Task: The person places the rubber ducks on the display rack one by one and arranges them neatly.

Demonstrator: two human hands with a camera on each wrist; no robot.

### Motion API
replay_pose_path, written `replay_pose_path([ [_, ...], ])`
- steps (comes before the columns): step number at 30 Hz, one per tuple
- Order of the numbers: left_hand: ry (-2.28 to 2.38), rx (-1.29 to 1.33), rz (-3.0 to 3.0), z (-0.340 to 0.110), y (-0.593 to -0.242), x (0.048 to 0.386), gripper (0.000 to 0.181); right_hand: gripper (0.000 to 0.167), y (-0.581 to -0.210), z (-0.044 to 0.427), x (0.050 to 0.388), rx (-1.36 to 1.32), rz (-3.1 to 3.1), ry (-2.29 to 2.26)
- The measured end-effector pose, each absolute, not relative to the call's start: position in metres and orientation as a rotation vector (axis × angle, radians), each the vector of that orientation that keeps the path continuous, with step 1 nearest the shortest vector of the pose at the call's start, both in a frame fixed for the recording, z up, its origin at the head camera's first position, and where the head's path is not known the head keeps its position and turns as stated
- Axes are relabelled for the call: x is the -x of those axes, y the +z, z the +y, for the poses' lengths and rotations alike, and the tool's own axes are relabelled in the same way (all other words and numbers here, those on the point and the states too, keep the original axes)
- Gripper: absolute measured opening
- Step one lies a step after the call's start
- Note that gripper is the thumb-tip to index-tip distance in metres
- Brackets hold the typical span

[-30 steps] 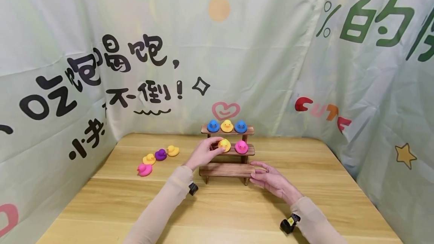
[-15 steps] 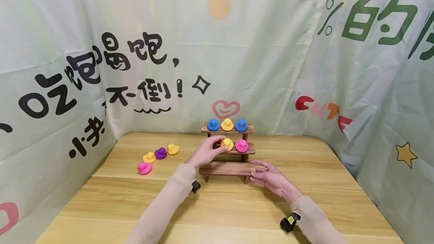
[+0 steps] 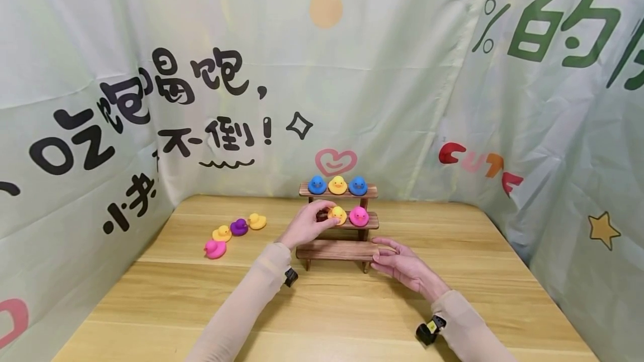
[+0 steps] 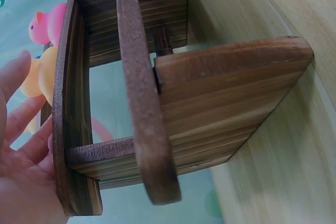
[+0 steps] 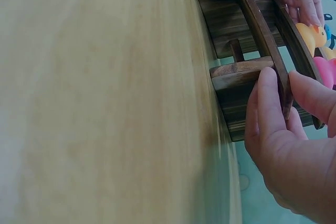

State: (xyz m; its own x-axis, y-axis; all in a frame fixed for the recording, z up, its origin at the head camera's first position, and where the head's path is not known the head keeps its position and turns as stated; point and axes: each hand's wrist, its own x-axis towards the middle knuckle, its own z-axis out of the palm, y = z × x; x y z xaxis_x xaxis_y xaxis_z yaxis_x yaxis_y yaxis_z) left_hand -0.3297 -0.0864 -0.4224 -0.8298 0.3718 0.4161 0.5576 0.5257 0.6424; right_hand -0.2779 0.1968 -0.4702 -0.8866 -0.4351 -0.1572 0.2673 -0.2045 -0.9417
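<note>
Left hand [image 3: 308, 222] apparently pinches yellow duck [image 4: 47, 73]; left wrist view hides beak [image 3: 337, 215].

Printed fabric backdrop [image 3: 392, 88] and wood-grain table [image 3: 453, 295], head view.
The pale green fabric, lightly creased, fills the upper frame and both sides; the table, its far corners rounded, occupies the lower frame. Left: black Chinese lettering [image 3: 133, 102] above a wavy line [image 3: 226, 165]. Upper centre: an orange disc [image 3: 326, 9]; below it, a pink heart outline [image 3: 336, 172] and, to the left, a four-pointed outline star [image 3: 299, 125]. Right: green characters [image 3: 572, 43], the multicoloured word "CUTE" [image 3: 495, 163] and a yellow star [image 3: 604, 230] with dark edging. Lower left: a partly cropped pink shape [image 3: 19, 320].
</note>
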Motion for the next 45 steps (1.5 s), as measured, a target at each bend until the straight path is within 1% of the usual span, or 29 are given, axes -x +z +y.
replay_pose_path([
  [25, -1.249, 0.775, -2.552, -0.085, -0.4228, 0.3288, 0.035, 0.053, -0.4688, 0.1974, 0.2761, 0.199, 1.608, -2.135],
  [39, -1.243, 0.772, -2.559, -0.086, -0.4237, 0.3306, 0.037, 0.055, -0.4682, 0.1975, 0.2762, 0.193, 1.615, -2.132],
  [45, -1.278, 0.778, -2.555, -0.0872, -0.4221, 0.3299, 0.041, 0.054, -0.4688, 0.197, 0.2769, 0.204, 1.616, -2.128],
])
